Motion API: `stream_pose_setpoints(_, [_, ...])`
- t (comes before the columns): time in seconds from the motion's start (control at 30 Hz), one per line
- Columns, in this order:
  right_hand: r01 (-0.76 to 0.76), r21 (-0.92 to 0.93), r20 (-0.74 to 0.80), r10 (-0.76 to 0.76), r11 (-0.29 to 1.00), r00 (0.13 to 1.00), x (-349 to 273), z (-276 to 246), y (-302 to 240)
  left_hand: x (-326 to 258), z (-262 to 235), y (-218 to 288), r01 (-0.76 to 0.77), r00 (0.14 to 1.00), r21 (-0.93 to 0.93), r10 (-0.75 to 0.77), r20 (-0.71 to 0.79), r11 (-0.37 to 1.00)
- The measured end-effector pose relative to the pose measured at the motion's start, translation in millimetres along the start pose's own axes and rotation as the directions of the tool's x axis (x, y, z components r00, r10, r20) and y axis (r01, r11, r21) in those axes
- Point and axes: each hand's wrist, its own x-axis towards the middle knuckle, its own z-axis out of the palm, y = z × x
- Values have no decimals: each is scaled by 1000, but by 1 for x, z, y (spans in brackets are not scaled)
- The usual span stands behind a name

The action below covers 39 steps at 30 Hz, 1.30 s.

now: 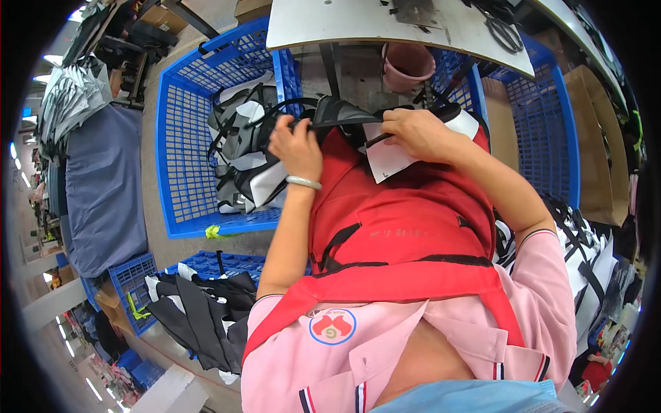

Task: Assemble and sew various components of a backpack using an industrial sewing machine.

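Note:
Across my lap, over the red apron [406,213], lies a black fabric piece [344,113] with a strap and a white panel [389,162] hanging from it. My right hand [416,132] is closed on its right part, thumb below and fingers on top. At its left end is my left hand [297,146], fingers curled but apart, close to the black edge; whether they touch it is hard to see. A black strap [286,103] loops just above that hand. More black and white material [465,120] shows beyond my right wrist.
A blue plastic crate [165,138] at the left holds grey, black and white pieces. Ahead stands a white table [310,27] with scissors [505,34] on it. A pink bucket [407,67] sits beneath. Another blue crate [551,124] and cardboard [599,148] are at the right; dark pieces [206,313] lie lower left.

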Motion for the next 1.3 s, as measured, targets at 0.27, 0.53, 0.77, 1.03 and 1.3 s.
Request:
stream_pose_setpoints(0.27, [-73,85,-141,84,994,986,-16,-42,66,62,-8,-17,10,951,-381,109,290,925])
stream_pose_setpoints(0.53, [14,160,-94,1,987,996,-55,-134,-30,118,-126,129,84,629,-769,565,535,634])
stream_pose_setpoints(0.77, [137,-160,-544,-203,978,814,-71,-178,-8,181,-153,177,295,531,-835,646,548,465])
stream_pose_setpoints(1.03, [-22,374,-260,127,927,957,-66,-168,19,198,-101,162,326,575,-727,484,660,604])
stream_pose_setpoints(1.3, [-167,280,-323,257,945,911,-43,-198,70,233,-61,175,141,699,-774,491,519,618])
